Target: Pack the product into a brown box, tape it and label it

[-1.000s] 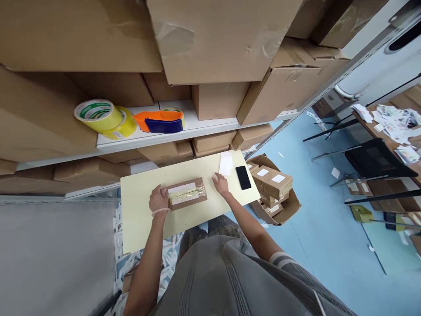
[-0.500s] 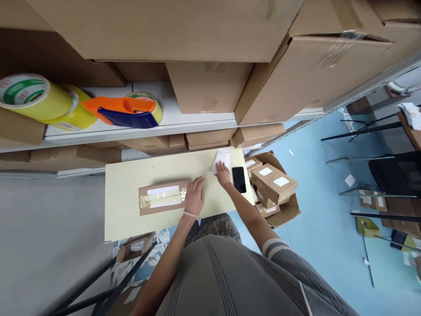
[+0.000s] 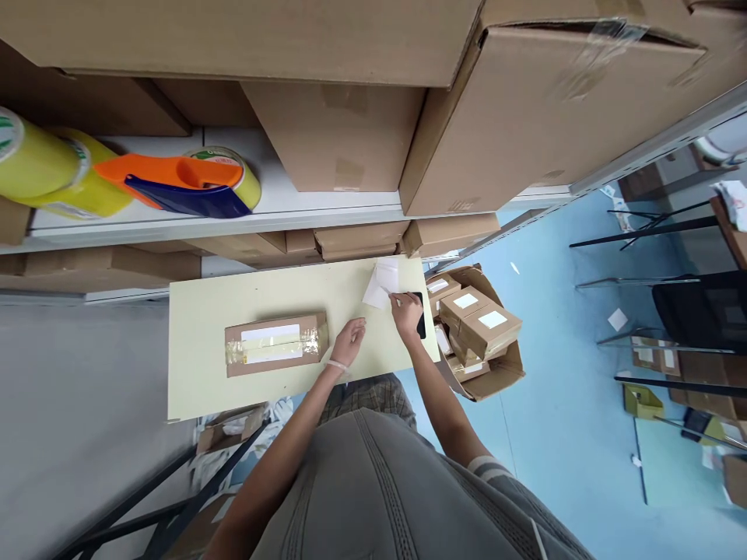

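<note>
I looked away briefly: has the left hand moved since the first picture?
Yes. Against the cream board, the left hand has moved right: from the left end of the parcel to beyond its right end.

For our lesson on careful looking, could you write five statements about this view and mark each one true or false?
1. The right hand has its fingertips on the white slips. True.
2. The left hand is gripping the taped carton. False: the hand is apart from it, to its right.
3. The phone is partly hidden by the right hand. True.
4. The orange and blue tape dispenser lies on the table. False: it is on the shelf.
5. Labelled boxes sit in an open box beyond the table's right end. True.
</note>
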Demonstrator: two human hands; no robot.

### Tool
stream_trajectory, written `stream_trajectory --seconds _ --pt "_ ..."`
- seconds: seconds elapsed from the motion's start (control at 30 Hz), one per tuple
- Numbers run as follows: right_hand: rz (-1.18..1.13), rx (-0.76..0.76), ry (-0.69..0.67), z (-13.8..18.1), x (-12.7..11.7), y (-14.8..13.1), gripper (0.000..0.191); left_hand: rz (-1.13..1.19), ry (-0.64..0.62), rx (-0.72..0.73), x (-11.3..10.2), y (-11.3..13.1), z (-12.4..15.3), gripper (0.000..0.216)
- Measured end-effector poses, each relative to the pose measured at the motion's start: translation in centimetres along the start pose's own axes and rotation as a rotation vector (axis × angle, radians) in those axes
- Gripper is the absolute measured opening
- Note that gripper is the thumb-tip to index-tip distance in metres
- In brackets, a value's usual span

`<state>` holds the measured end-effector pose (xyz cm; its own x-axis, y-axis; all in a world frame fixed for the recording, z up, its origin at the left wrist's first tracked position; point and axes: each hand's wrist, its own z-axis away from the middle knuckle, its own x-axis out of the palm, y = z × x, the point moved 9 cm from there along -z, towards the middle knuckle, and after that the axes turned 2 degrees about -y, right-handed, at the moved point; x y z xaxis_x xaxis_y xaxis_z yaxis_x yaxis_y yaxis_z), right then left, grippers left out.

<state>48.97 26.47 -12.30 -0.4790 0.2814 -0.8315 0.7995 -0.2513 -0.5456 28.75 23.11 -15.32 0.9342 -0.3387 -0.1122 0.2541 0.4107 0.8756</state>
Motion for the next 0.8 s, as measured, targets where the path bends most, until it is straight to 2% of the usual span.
stream_trajectory --seconds 0.1,0.17,0.23,0.4,0.47,0.57,0.63,0.7,0.8 --pt "-0.041 -0.064 0.066 1.6 -2.7 -1.4 0.026 0.254 -0.040 -0.152 1.2 -0.8 -2.0 0.040" --pt "-0.068 -0.116 0.037 3.0 -3.8 -2.6 0.027 0.413 -0.051 -0.229 2.0 -0.6 -3.2 0.048" --pt "-0.087 -0.158 -0.061 4.7 -4.1 -3.8 0.028 0.420 -0.026 -0.236 2.1 0.0 -4.4 0.052" --pt "-0.158 -0.223 -0.476 9.8 -2.3 -6.4 0.031 0.261 0.087 -0.164 0.6 0.5 -5.5 0.040" --pt "-0.199 -0.153 -0.497 10.7 -2.3 -5.9 0.034 0.256 0.085 -0.150 0.3 0.1 -5.0 0.036" --pt "-0.231 0.110 -0.313 9.7 -3.3 -2.7 0.046 0.248 0.067 -0.113 -0.1 -0.2 -3.6 0.036" --pt "-0.224 0.189 -0.210 8.2 -3.8 -1.4 0.047 0.235 0.036 -0.077 -0.2 -0.2 -2.7 0.037" --pt "-0.222 0.080 -0.215 5.9 -3.3 -2.2 0.042 0.209 -0.007 -0.043 0.0 0.0 -2.0 0.034" --pt "-0.295 -0.206 -0.435 3.1 -0.4 -5.3 0.035 0.152 -0.047 0.003 0.2 0.3 -1.1 0.026"
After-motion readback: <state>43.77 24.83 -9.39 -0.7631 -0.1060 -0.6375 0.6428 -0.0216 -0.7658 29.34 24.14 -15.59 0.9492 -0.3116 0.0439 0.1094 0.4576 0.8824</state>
